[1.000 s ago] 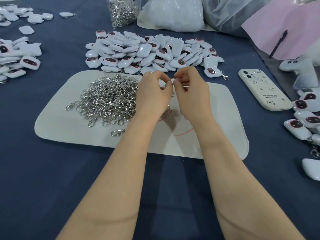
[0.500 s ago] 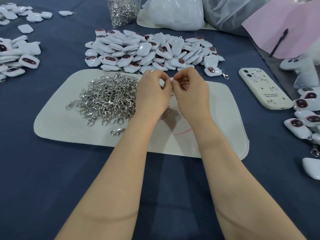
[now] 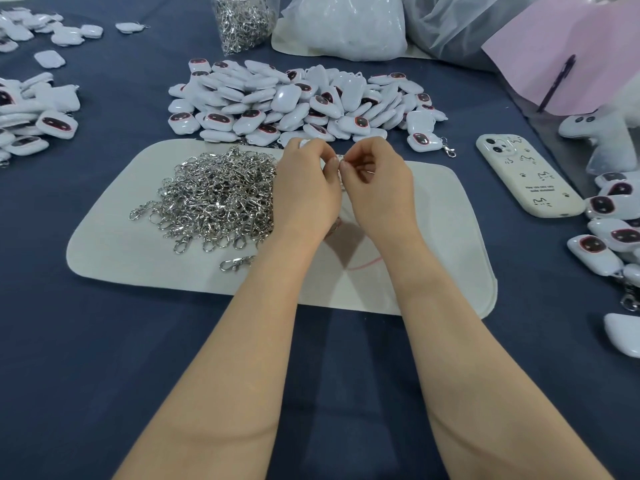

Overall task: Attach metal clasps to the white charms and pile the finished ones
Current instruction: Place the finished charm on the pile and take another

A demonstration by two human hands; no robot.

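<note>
Dark blue cloth surface (image 3: 104, 375) was recorded, with a pale rounded felt mat (image 3: 104, 258) laid at its centre. A heap of silver metal clasps (image 3: 214, 195) was seen on the mat's left half. A large pile of white charms with dark oval faces (image 3: 294, 102) was noted just beyond the mat. Above the mat, the left hand (image 3: 304, 192) and the right hand (image 3: 377, 192) were held together, fingertips meeting. One white charm (image 3: 306, 143) was pinched in the curled left fingers; a small metal clasp (image 3: 341, 161), mostly hidden, was pinched by the right. A cream phone case (image 3: 526, 178) was noted to the right.
</note>
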